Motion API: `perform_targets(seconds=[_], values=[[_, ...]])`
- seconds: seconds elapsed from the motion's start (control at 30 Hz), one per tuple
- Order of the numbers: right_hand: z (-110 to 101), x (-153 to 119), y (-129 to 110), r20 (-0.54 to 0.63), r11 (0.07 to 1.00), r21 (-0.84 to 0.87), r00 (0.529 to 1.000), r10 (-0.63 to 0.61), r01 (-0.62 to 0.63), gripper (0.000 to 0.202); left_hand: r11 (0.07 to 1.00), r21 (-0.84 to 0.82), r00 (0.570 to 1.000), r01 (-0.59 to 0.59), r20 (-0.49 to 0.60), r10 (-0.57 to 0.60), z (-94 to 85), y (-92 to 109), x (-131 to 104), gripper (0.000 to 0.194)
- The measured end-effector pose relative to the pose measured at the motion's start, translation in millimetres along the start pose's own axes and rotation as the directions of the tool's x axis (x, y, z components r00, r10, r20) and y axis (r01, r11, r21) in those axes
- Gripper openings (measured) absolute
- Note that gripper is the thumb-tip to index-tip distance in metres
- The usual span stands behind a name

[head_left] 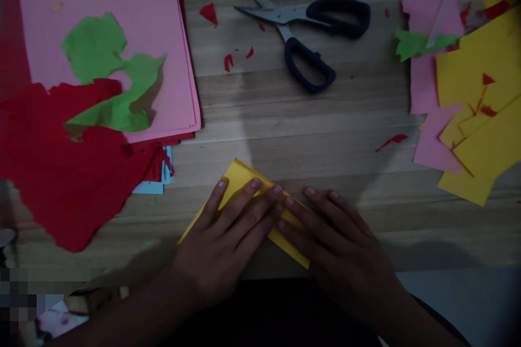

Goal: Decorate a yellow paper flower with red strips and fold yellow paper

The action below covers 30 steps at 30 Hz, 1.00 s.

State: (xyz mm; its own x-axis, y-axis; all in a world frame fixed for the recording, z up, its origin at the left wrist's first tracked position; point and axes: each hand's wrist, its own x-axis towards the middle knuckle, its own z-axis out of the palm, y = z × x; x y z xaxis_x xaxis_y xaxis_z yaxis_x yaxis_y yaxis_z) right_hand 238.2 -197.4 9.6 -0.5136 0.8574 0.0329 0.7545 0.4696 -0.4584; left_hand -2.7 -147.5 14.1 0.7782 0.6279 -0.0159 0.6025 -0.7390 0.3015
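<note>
A folded sheet of yellow paper (pixel 235 174) lies at the table's near edge, under both hands. My left hand (pixel 228 238) rests on its left and middle part, fingers stretched out and pointing away from me. Alongside it, my right hand (pixel 337 233) lies on the paper's right part with fingers extended, some of them reaching past the folded edge onto the wood. The fingertips of the two hands almost meet over the fold. Much of the paper is hidden beneath the fingers. Neither hand grips anything.
Scissors with dark blue handles (pixel 309 19) lie partly opened beyond the hands. Pink sheets (pixel 150 5) are stacked at the left, with crumpled green paper (pixel 95 46) and torn red paper (pixel 77 184) on top. At the right are yellow pieces (pixel 488 146). Red scraps (pixel 209 13) dot the wooden table (pixel 228 114).
</note>
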Motion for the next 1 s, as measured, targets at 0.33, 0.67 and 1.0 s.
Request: perform_targets(seconds=[0.33, 0.67, 1.0], values=[[5, -14, -3, -0.073, 0.999, 0.013, 0.996, 0.045, -0.044, 0.038, 0.999, -0.028, 1.0, 0.021, 0.022, -0.021, 0.7, -4, -1, 0.056], [4, -14, -5, -0.081, 0.998, 0.009, 0.995, 0.06, -0.06, 0.04, 1.0, 0.029, 0.997, 0.008, 0.082, -0.011, -2.4, -5, -2, 0.061], [-1, -33, -7, -0.164, 0.989, -0.013, 0.975, 0.147, -0.151, 0.033, 0.994, 0.098, 0.992, -0.046, 0.12, 0.034, -4.8, -5, -1, 0.065]])
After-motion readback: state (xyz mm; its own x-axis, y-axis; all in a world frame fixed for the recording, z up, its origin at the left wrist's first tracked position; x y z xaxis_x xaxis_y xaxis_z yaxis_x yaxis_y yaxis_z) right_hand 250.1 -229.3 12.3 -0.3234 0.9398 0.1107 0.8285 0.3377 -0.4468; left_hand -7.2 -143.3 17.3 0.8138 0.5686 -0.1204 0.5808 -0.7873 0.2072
